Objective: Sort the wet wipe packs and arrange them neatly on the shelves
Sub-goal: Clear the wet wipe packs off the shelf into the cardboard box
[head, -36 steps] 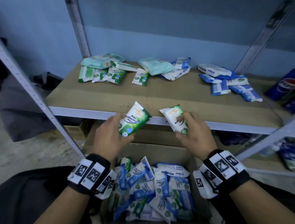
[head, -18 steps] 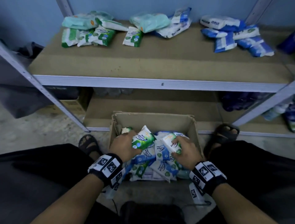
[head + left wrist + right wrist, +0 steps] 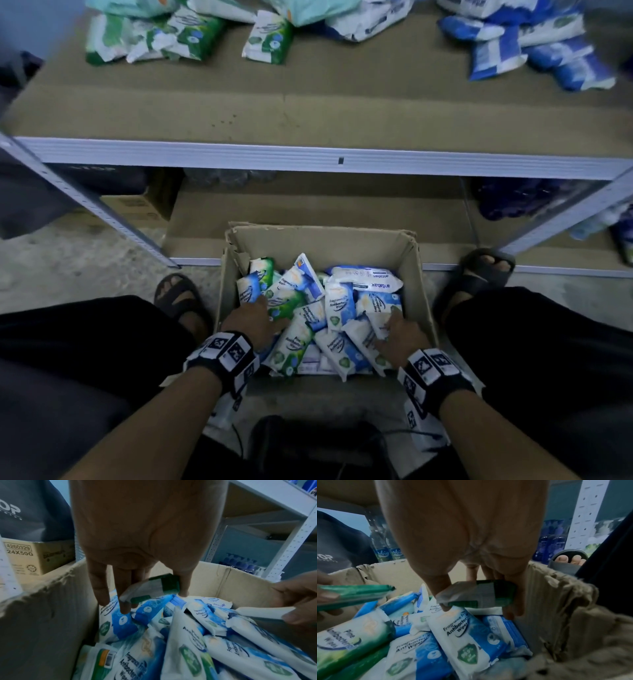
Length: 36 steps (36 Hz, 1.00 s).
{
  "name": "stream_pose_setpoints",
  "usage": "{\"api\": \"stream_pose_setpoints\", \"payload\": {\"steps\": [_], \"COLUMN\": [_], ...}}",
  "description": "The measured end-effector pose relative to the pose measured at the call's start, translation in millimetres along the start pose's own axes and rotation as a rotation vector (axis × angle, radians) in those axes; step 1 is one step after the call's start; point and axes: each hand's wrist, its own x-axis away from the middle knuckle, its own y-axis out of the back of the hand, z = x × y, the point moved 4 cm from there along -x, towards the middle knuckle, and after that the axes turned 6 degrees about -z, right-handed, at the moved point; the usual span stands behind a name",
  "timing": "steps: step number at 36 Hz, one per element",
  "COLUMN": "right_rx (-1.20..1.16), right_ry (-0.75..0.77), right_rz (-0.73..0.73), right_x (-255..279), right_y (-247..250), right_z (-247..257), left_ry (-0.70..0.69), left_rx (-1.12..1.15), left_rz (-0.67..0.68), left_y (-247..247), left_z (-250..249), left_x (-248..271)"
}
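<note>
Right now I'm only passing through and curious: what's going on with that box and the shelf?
A person is sorting wet wipe packs. Both hands are down in the cardboard box on the floor: the left hand holds a green pack, and the right hand pinches another green pack. On the shelf above, green packs lie to the left and blue packs to the right, in loose heaps.

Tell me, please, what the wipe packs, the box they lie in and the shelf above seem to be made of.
Wipe packs: soft printed plastic film, slightly glossy, judging by its crimped ends and wrinkles.
Box: brown corrugated cardboard; the right wrist view shows fluted ridges and a torn, frayed rim.
Shelf: a matte brown board, perhaps fibreboard or cardboard, edged with a pale rail that looks like painted metal.
</note>
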Motion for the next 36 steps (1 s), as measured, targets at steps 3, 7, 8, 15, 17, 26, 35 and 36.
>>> {"api": "stream_pose_setpoints", "payload": {"steps": [3, 7, 8, 15, 17, 26, 35, 36], "right_rx": [0.02, 0.145, 0.155, 0.143, 0.127, 0.188, 0.093, 0.057], "right_ry": [-0.12, -0.129, -0.105, 0.009, 0.006, 0.046, 0.132, 0.149], "right_rz": [0.021, 0.014, 0.002, 0.094, 0.115, 0.199, 0.1, 0.094], "right_x": [-3.5, -4.2, -5.8, -17.5, -21.0, -27.3, -10.5, -6.1], "right_y": [-5.2, -7.1, -8.0, -29.5, -32.2, -28.6, -11.0, -5.6], "right_z": [-8.3, -8.4, -7.4, -5.0, -5.5, -8.7, 5.0, 10.0], "left_ry": [0.042, 0.013, -0.018, -0.165, -0.168, -0.151, -0.194, -0.202], "left_rx": [0.063, 0.139, 0.148, -0.032, 0.017, 0.06, -0.08, -0.094], "left_rz": [-0.021, -0.083, -0.091, -0.137, -0.132, -0.099, -0.021, -0.029], "left_y": [-2.5, -8.4, -10.1, -21.1, -24.2, -26.9, -14.8, -11.4], "left_z": [0.5, -5.8, -9.9, -35.6, -38.4, -39.5, -44.7, -46.3], "left_x": [-4.5, -10.3, -11.0, -18.2, -23.0, -28.3, -6.3, -2.1]}}
